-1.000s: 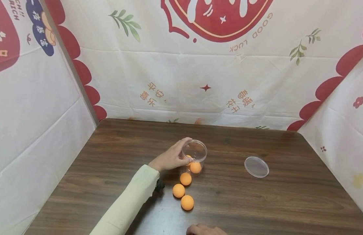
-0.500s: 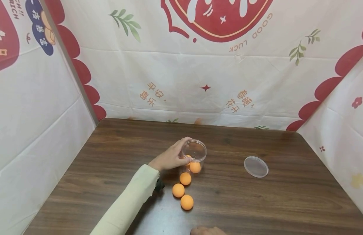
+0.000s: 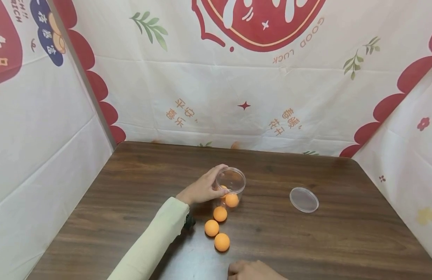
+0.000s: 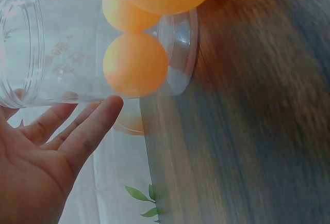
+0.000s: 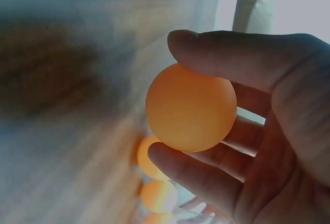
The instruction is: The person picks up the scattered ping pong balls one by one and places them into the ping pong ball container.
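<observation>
Held ball: an orange ball [image 5: 191, 108] is pinched by the right hand [image 5: 263, 115], with the thumb laid over one side and a fingertip set against the opposite side; it is seated out at the fingertips, clear of the palm. In the head view it is not shown, as only part of that hand is seen at the lower edge.
Loose balls: three orange balls are left on the table [image 3: 324, 241] between the two hands, in a bent row: the far ball [image 3: 220, 214] just beside the jar, the middle ball [image 3: 212, 228] towards the left, the near ball [image 3: 222, 242] closest to the right hand. Whether they touch cannot be told.
Jar: the clear jar [image 4: 72, 43] is stood upright and uncovered, gripped at its upper part by the left hand [image 3: 202, 189], thumb on the near side, fingers round the far side.
Jar balls: two orange balls [image 4: 136, 65] are contained low in the jar, below the level of the grip.
Lid: the clear round lid [image 3: 304, 200] is laid flat, right of the jar and well apart from it.
Sleeve: the left arm is covered by a pale sleeve [image 3: 153, 237].
Backdrop: the table is backed by white printed cloth [image 3: 209, 85].
</observation>
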